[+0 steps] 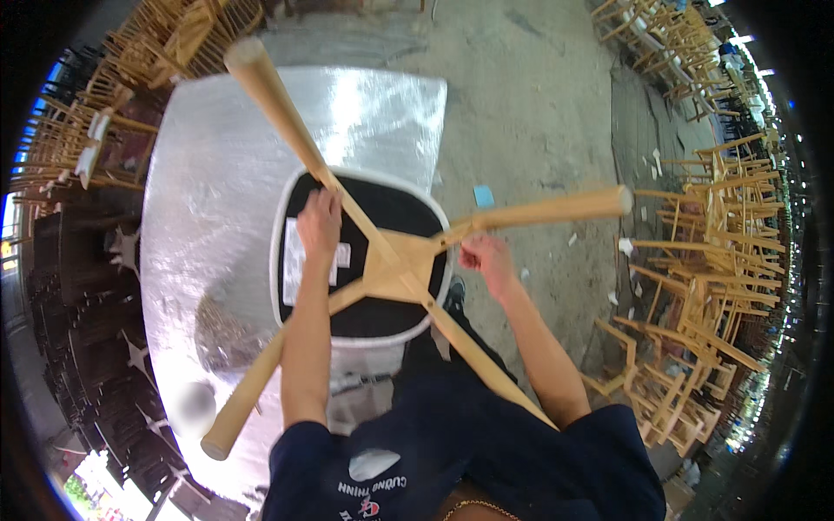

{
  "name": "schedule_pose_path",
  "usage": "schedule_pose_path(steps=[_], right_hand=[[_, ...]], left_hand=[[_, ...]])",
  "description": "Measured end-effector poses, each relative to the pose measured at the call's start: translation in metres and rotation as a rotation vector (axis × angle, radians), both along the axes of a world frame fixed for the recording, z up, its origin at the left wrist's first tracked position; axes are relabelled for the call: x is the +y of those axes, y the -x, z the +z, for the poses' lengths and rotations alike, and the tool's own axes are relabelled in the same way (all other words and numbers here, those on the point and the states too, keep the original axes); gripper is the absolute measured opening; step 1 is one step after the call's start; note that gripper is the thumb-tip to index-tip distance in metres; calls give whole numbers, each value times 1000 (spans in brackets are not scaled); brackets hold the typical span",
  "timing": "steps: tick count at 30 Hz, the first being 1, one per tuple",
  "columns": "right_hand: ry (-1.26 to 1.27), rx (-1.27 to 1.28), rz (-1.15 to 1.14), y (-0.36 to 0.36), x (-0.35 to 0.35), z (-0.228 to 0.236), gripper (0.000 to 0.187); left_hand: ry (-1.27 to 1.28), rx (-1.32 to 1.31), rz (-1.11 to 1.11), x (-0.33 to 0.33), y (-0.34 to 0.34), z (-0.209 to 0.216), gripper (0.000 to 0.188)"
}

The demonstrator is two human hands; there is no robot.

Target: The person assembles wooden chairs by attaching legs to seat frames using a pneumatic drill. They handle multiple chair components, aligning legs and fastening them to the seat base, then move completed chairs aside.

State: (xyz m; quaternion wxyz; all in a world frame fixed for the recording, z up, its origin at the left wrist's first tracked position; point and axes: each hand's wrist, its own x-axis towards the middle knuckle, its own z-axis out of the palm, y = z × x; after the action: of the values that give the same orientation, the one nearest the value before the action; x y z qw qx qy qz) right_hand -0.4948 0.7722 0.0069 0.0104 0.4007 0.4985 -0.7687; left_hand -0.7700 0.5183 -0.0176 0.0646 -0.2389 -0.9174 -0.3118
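An upside-down chair with a dark, pale-edged seat (395, 187) lies in front of me, its wooden legs splayed out from a wooden cross brace (398, 263). My left hand (321, 224) is closed at the inner end of the far-left leg (280, 106), its fingertips close against the wood. Just below the right leg (556, 208), near where it joins the brace, my right hand (489, 260) has its fingers curled together. What either hand pinches, if anything, is hidden. My left forearm crosses over the near-left leg (248, 395).
The seat rests over a work surface wrapped in shiny clear film (217, 156). Stacked wooden chair frames (708, 234) line the right side, with more chairs (187, 39) at the far left. A blue scrap (483, 196) lies on the concrete floor (539, 113).
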Motion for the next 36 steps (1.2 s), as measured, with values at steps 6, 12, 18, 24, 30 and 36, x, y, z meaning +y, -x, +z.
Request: schedule_pose_path(steps=[6,12,18,24,30,36], right_hand=[[-253,30,190,11,-10,-27,18],[-1127,-196,69,12,12,-52,43],[-467,-104,262,-42,-21,-28,32],[-290,-223,33,-143,-11,-24,26],[-360,-239,-118,-181,0,0,26],[-398,-235,-156,-192,30,-3,22]], left_hand=[[-395,-540,324,-30,-61,33,31],[-1447,-1275,543,-56,-190,52,42],[-1694,-1009,573,-24,-271,42,50],[-1663,-984,474,35,-260,25,59],[-1014,-684,314,58,-256,4,55],[-645,-249,-72,82,-257,28,40]])
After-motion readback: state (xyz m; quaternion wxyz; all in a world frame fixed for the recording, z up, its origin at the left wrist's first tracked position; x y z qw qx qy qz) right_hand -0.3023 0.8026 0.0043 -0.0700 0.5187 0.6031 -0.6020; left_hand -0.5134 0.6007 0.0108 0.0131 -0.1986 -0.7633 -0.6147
